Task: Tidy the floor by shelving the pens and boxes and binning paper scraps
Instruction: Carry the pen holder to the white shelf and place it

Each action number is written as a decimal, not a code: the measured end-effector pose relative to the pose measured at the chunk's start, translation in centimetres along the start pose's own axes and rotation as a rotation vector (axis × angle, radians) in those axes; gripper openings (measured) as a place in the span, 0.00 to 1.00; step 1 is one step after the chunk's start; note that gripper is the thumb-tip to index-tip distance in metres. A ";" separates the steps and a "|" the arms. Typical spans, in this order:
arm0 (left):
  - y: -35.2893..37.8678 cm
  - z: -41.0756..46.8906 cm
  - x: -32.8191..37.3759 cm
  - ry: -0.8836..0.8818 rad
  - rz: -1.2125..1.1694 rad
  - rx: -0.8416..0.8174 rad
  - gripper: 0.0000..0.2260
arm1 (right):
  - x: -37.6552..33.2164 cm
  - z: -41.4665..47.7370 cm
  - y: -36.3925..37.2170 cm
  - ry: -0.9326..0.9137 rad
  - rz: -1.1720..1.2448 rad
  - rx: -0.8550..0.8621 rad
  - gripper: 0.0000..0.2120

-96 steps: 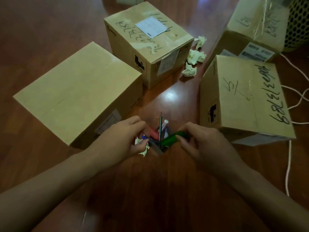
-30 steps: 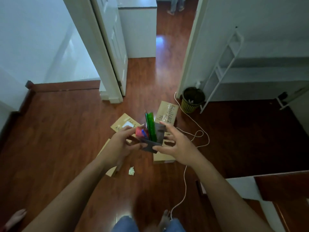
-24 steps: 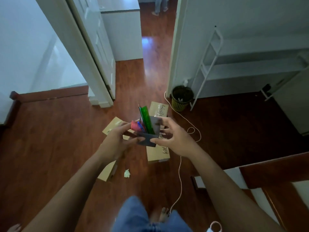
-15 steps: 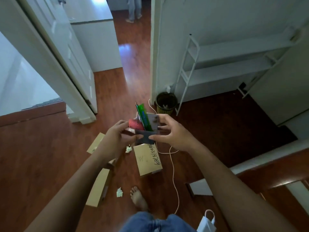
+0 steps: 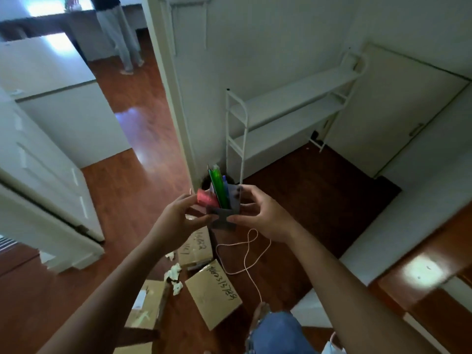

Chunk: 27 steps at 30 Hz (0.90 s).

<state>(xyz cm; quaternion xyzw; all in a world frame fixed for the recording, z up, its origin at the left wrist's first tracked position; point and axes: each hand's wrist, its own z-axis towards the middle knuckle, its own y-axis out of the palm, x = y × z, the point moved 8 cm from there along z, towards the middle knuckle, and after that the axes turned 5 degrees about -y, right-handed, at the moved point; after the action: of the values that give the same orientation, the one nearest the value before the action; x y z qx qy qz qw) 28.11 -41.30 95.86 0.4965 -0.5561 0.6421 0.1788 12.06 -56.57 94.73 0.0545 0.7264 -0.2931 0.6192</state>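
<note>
The left hand (image 5: 178, 217) and the right hand (image 5: 264, 213) are both closed on a small dark pen holder (image 5: 224, 213), each gripping one side of it, and they carry it in the air in front of the person, above the floor (image 5: 319, 200). Inside the holder stand the pens (image 5: 219, 190): a tall green one, a blue one beside it and a red one that leans out toward the left hand. I think the main risk is here: the holder is full and a little tilted, so if it tips more while the person walks, the leaning red pen could slip out and fall. A second risk lies on the floor, where a thin white cable (image 5: 245, 254) makes loops just beside the person's foot, and a step into it could make the person stumble. The cardboard boxes (image 5: 213, 293) are on the floor, closed, so what is in them I cannot tell; paper scraps (image 5: 175, 275) lie between them. The white shelf (image 5: 288, 108) by the wall looks bare. The bin is almost hidden behind the holder.
</note>
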 end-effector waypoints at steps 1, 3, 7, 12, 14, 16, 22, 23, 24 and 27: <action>0.1 1.7 0.6 0.012 0.005 -0.013 0.12 | 0.3 0.8 -1.1 0.008 -0.001 0.015 0.39; 0.6 4.9 1.4 0.038 0.017 -0.031 0.12 | 1.1 2.4 -3.2 0.020 -0.009 0.033 0.38; 1.5 11.4 3.3 0.065 0.028 -0.042 0.14 | 2.4 5.9 -7.9 0.027 -0.031 0.062 0.38; 3.4 21.2 6.1 0.083 0.050 -0.073 0.13 | 4.6 11.7 -15.2 0.039 -0.053 0.065 0.39; 4.1 24.4 7.1 0.071 0.054 -0.068 0.13 | 5.3 13.6 -17.8 0.056 -0.048 0.053 0.37; 5.2 28.0 8.3 0.056 0.056 -0.066 0.13 | 6.1 15.7 -21.0 0.054 -0.040 0.043 0.36; 8.1 35.2 10.2 0.021 -0.013 -0.116 0.24 | 7.7 19.3 -27.5 0.069 -0.066 0.024 0.37; 8.4 36.2 10.1 0.009 0.006 -0.125 0.30 | 8.1 19.7 -28.2 0.075 -0.059 0.020 0.35; 8.8 37.7 10.3 -0.001 0.039 -0.130 0.35 | 8.7 20.5 -29.2 0.087 -0.056 0.011 0.34; 9.7 40.7 10.9 -0.006 0.087 -0.167 0.39 | 10.0 22.2 -31.2 0.124 -0.049 0.006 0.35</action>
<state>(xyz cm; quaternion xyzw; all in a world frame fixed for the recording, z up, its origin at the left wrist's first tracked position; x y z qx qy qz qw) 33.55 -84.17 95.29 0.4571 -0.6292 0.5992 0.1902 15.26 -95.98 95.26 0.0564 0.7636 -0.3063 0.5656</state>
